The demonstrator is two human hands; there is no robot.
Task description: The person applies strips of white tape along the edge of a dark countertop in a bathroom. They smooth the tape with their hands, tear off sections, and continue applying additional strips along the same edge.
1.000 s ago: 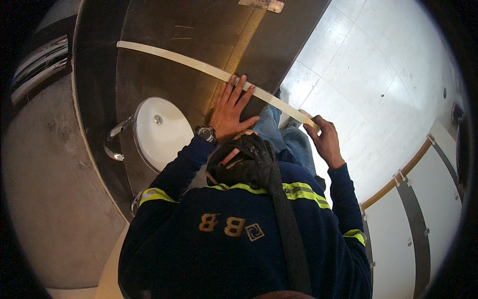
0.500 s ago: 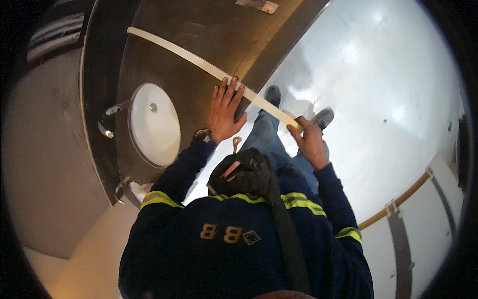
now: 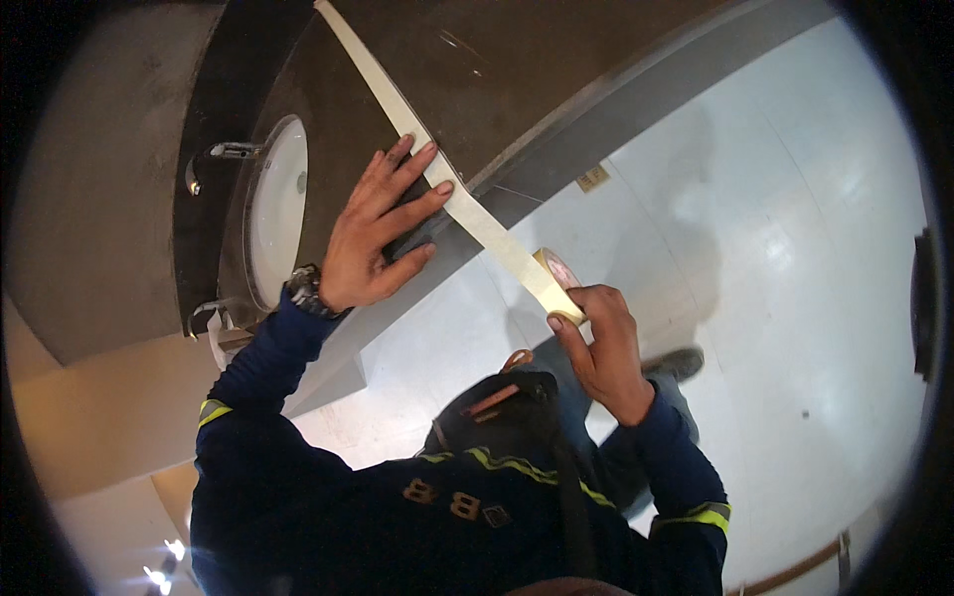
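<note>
Cream masking tape (image 3: 437, 164) is laid along the dark counter (image 3: 517, 70) beside the white sink (image 3: 273, 214), its long axis diagonal. It is pinned by the left hand (image 3: 373, 238), fingers spread wide, to keep it flat. The roll (image 3: 558, 283) is pinched in the right hand (image 3: 601, 348), held taut off the counter's edge.

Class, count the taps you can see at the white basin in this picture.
2: one tap at the upper rim of the white basin, another tap at its lower rim. Others may be hidden.
</note>
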